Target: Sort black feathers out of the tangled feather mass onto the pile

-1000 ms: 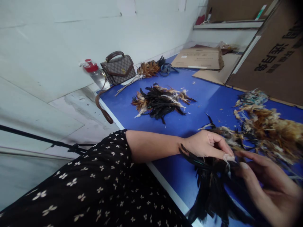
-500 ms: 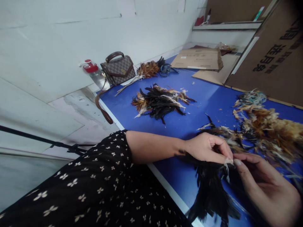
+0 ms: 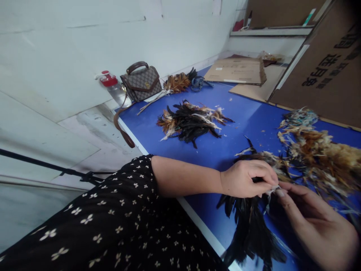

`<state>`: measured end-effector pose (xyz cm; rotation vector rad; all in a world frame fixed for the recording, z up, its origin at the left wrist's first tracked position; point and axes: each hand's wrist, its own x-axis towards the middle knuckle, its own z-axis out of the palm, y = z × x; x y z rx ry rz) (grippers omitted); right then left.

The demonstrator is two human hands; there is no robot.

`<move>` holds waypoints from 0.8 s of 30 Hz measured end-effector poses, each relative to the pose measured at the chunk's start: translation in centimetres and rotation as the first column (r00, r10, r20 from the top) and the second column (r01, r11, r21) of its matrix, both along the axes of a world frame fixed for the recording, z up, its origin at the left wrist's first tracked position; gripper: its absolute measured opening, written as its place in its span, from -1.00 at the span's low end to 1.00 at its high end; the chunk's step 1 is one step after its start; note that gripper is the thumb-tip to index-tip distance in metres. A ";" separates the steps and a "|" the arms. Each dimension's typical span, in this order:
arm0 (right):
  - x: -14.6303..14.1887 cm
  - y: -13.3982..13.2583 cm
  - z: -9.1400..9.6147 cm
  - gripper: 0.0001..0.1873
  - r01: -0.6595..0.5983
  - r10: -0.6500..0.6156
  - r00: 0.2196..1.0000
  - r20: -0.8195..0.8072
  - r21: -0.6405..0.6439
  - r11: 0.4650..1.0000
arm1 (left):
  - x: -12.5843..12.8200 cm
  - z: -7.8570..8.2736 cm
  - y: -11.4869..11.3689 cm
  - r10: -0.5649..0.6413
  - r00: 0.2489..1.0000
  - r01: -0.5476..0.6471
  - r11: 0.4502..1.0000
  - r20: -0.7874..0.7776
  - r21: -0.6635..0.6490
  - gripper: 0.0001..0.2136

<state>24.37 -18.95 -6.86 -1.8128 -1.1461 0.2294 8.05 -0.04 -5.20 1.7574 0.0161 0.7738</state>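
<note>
My left hand (image 3: 248,178) is closed in a pinch on the quill ends of a bunch of black feathers (image 3: 251,229) that hangs down over the near edge of the blue table (image 3: 242,116). My right hand (image 3: 313,222) comes in from the lower right, fingers loosely extended, its fingertips touching the same quill ends beside my left thumb. A heap of brown and tan feathers (image 3: 321,158) lies just behind both hands.
A pile of black and brown feathers (image 3: 191,122) sits mid-table. At the far left corner stand a patterned handbag (image 3: 141,82), a red-capped bottle (image 3: 113,88) and a feather bundle (image 3: 176,82). Flat cardboard (image 3: 237,69) and a large printed carton (image 3: 327,71) line the back right.
My left hand has curled tighter around the feather quills and the black bunch has shifted slightly. My right fingertips have moved in to meet the left thumb.
</note>
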 end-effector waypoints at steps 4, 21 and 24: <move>-0.4 0.6 1.2 -0.65 -0.085 0.070 0.980 0.186 0.077 0.993 | 0.2 -0.5 -0.1 -0.033 0.999 0.034 0.999 0.009 -0.010 -0.87; 0.2 0.3 1.2 -0.85 -0.110 -0.021 0.820 0.571 0.194 0.975 | 0.2 -1.0 -1.2 -0.065 0.992 0.003 0.860 -0.104 -0.511 -0.55; 0.7 0.2 1.1 -0.86 -0.013 -0.110 0.771 0.627 0.188 0.982 | 0.6 -1.5 -1.4 -0.055 0.984 -0.057 0.801 -0.168 -0.596 -0.51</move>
